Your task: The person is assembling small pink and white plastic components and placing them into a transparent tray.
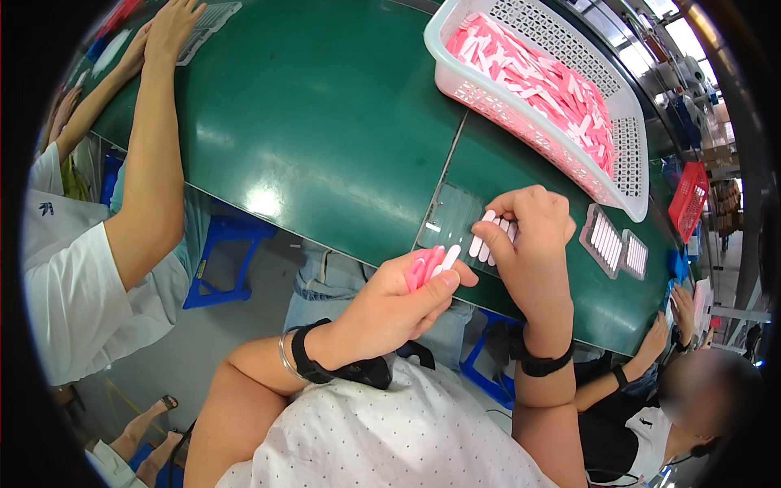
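Observation:
My left hand (392,302) is closed around a small bunch of pink-and-white nail files (426,264), short flat sticks with rounded ends. One white-faced file sticks out past its thumb. To the right, my right hand (533,240) bends over a clear plastic case (449,213) lying open near the table's front edge. Its thumb and forefinger pinch at a white-faced file (486,232) at the left end of a row in the case. Part of that row is hidden beneath the fingers.
A white perforated basket (521,114) heaped with pink and white files stands at the back right. Two filled clear cases (604,241) (634,254) lie right of my hand on the green table (317,122). Other people work on both sides; a blue stool (224,260) stands below.

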A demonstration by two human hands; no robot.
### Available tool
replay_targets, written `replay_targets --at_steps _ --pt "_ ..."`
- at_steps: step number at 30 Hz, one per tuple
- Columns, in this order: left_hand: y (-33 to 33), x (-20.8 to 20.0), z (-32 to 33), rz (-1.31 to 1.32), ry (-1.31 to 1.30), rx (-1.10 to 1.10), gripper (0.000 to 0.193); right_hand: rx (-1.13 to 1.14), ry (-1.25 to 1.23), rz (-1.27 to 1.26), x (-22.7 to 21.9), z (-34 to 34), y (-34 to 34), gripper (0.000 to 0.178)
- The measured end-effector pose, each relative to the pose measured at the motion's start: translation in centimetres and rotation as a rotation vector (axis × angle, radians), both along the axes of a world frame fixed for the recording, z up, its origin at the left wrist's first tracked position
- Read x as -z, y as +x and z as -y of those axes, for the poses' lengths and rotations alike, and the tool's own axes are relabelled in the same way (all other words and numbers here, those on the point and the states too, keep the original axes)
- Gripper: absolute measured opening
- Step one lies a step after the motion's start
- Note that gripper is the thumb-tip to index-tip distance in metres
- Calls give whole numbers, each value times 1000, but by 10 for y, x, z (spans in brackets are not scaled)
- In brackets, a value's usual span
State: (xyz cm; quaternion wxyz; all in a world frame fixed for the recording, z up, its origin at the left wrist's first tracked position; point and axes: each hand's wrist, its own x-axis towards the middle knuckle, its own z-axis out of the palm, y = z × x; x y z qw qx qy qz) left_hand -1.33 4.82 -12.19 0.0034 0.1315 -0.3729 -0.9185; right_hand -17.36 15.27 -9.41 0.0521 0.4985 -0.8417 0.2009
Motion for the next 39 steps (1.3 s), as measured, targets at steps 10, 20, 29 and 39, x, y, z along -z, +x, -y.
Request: replay_targets --at_steps 10,20,29,39 --pt "0 -3 4 42 -122 106 23 -111 -153 405 -11 -14 29 15" --pt "3 -15 13 112 -79 42 15 -23 -379 444 -6 -18 34 24" --pt "4 -14 10 169 -174 -73 13 139 -455 490 1 -16 49 22" --pt "7 -6 15 164 -171 -50 29 130 -63 -125 19 -30 47 26"
